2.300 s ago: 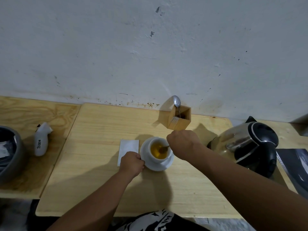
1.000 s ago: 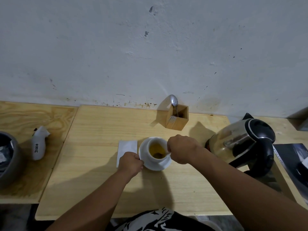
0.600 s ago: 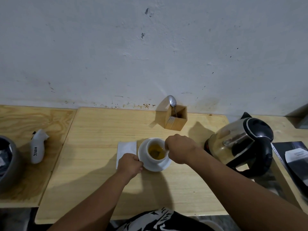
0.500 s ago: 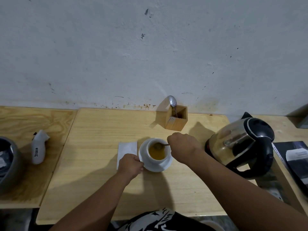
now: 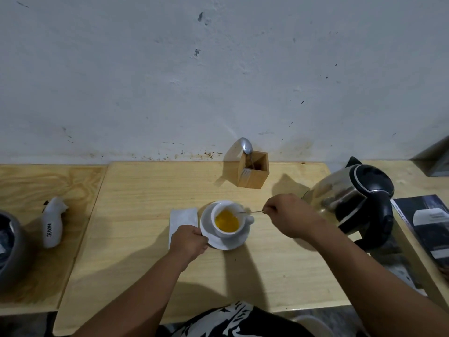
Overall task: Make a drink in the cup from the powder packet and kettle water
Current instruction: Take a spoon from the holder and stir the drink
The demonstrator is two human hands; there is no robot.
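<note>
A white cup (image 5: 220, 209) holding yellow-orange liquid stands on a white saucer (image 5: 237, 242) in the middle of the wooden table (image 5: 145, 190). My left hand (image 5: 188, 242) grips the saucer's left rim. My right hand (image 5: 289, 216), to the right of the cup, pinches the handle of a thin spoon (image 5: 250, 212) whose tip reaches over the cup's right rim. A flat white powder packet (image 5: 181, 216) lies on the table just left of the saucer. The steel kettle (image 5: 349, 200) with black lid and handle stands at the right.
A wooden holder (image 5: 254, 170) with a spoon in it stands by the wall behind the cup. On the left side table lie a white device (image 5: 52, 221) and a dark bowl (image 5: 9, 251). A dark booklet (image 5: 427, 222) lies at the far right.
My right hand has drawn back to the right of the cup, so the spoon's bowl has come up from the liquid to the cup's right rim. My left hand stays on the saucer.
</note>
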